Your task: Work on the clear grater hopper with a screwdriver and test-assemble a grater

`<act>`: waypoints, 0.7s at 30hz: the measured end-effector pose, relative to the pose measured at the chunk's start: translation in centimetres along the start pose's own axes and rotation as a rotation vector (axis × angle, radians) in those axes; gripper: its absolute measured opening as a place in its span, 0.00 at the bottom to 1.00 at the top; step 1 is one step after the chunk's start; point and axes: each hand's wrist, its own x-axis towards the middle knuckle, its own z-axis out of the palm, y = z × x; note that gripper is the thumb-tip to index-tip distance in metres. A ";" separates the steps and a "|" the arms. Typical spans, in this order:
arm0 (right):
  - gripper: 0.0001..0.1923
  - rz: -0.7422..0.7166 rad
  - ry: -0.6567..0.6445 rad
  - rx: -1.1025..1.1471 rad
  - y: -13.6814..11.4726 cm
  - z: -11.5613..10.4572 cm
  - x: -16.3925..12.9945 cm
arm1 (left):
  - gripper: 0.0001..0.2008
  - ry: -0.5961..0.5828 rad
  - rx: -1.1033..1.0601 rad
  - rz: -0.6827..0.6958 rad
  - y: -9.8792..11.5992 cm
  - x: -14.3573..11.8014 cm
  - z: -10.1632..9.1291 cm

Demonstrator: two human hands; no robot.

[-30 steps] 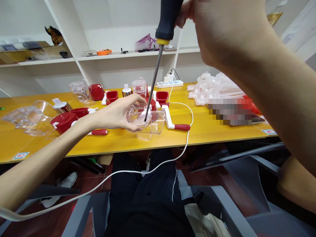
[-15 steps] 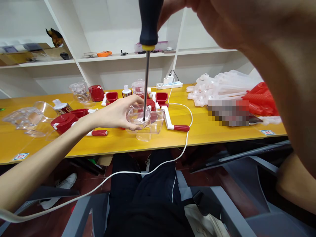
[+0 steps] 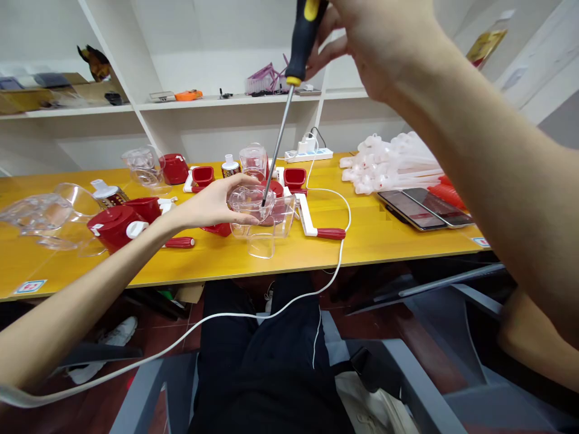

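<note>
My left hand [image 3: 221, 202] is closed around the round rim of a clear plastic housing [image 3: 283, 217] at the table's front edge. Above it, my right hand [image 3: 357, 42] grips a screwdriver [image 3: 301, 48] by its black and yellow handle. The steel shaft slants down to the left, and its tip reaches inside the housing's round opening; whether a screw sits under it is too small to tell. Just right of the housing lies a white crank with a red handle [image 3: 330, 233]. A red plastic part [image 3: 218, 229] shows partly behind my left hand.
Red bases [image 3: 113, 226], metal drums with white ends [image 3: 108, 194] and other clear housings [image 3: 58, 217] stand left. At right are two phones [image 3: 416, 208] and bagged translucent parts [image 3: 389, 163]. A white cable [image 3: 271, 314] crosses the table and my lap. A power strip [image 3: 310, 155] lies behind.
The screwdriver has gone from nearly upright to tilted, its handle now further right. My right hand and forearm have moved right and away from the camera. My left hand stays on the housing.
</note>
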 end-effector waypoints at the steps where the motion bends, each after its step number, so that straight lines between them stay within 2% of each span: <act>1: 0.31 0.018 0.006 -0.001 0.3 0.0 -0.1 | 0.38 -0.020 0.001 -0.001 0.0 0.1 -0.2; 8: 0.28 0.030 0.007 -0.001 0.5 0.1 -0.6 | 0.38 -0.131 0.010 0.011 0.2 0.5 -1.5; 17: 0.30 0.056 0.060 0.004 -0.1 -0.3 -0.7 | 0.38 -0.139 0.039 0.000 0.3 0.3 -1.6; 21: 0.30 0.031 0.047 0.022 0.1 0.2 -0.8 | 0.38 -0.147 0.043 -0.003 0.4 0.3 -1.7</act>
